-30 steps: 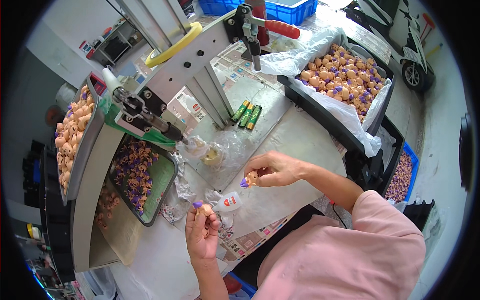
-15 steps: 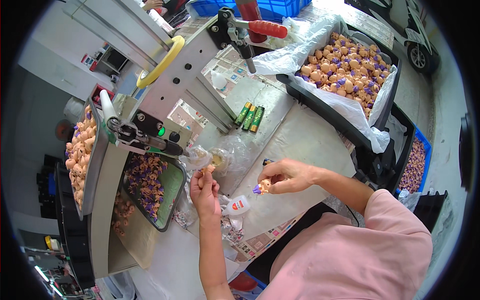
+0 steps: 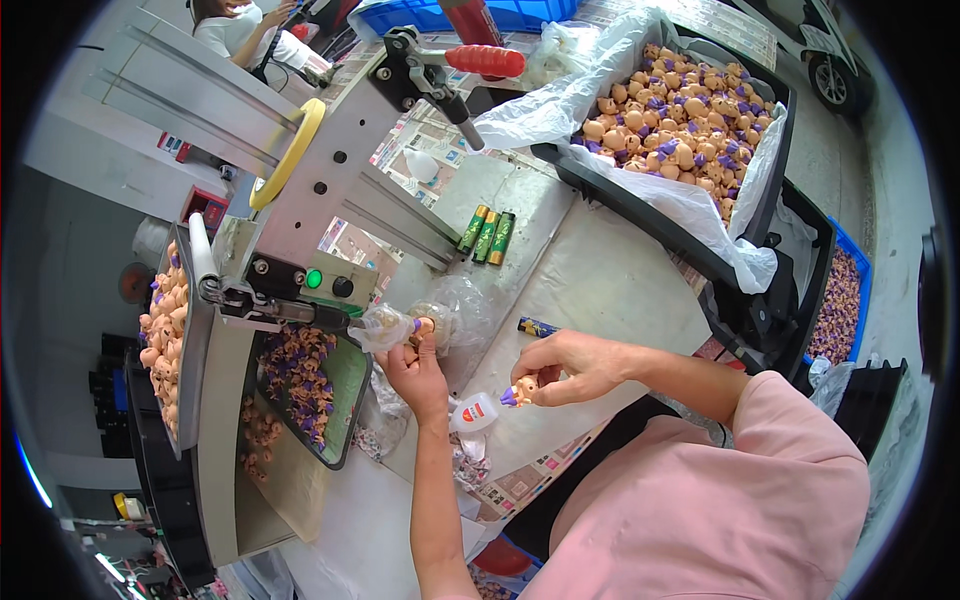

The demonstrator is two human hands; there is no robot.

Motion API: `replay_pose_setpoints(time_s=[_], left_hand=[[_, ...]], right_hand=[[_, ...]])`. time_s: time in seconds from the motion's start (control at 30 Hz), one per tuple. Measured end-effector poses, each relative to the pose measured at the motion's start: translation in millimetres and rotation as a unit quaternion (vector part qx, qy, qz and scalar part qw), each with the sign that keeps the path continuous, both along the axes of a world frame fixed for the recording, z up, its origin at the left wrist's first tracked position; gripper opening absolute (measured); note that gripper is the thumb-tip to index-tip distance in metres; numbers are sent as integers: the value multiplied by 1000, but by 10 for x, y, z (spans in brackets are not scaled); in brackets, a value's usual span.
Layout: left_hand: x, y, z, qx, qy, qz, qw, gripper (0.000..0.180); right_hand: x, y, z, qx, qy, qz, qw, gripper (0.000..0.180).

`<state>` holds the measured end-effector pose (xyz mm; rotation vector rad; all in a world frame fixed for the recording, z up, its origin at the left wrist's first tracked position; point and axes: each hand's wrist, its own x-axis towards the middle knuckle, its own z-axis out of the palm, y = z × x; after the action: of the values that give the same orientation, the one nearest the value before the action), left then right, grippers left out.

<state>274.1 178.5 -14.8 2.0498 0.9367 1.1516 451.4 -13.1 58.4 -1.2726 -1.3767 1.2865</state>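
Note:
My left hand point(image 3: 418, 368) holds a small tan and purple toy figure point(image 3: 423, 327) up against the nozzle of the grey press machine point(image 3: 290, 250), beside a crumpled clear plastic bag point(image 3: 455, 312). My right hand point(image 3: 570, 365) pinches a second small tan figure with a purple tip point(image 3: 517, 394) just above the table. A small white glue bottle with a red label point(image 3: 476, 410) lies on the table between my two hands.
A black bin lined with white plastic point(image 3: 690, 130) holds several tan and purple figures at the upper right. A tray of purple parts point(image 3: 300, 375) and a rack of tan figures point(image 3: 160, 320) stand left. Three green batteries point(image 3: 487, 236) lie mid-table. Another person point(image 3: 245, 25) sits at top left.
My left hand has risen from the table's lower part to the machine nozzle with its figure. My right hand has stayed near the glue bottle, shifting slightly right.

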Motion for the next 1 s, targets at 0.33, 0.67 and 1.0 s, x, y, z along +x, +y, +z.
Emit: replay_pose_setpoints(time_s=[0.33,0.67,1.0], left_hand=[[-275,80,1308,-256,-241,30,936,31],[87,536,2934,-285,43,-97,953,49],[353,-727,2841,180,109,24,977,23]], right_hand=[[136,-358,-48,11,71,-46,996,27],[297,-816,-104,52,78,-74,993,26],[435,-1108,-279,36,132,-91,986,26]])
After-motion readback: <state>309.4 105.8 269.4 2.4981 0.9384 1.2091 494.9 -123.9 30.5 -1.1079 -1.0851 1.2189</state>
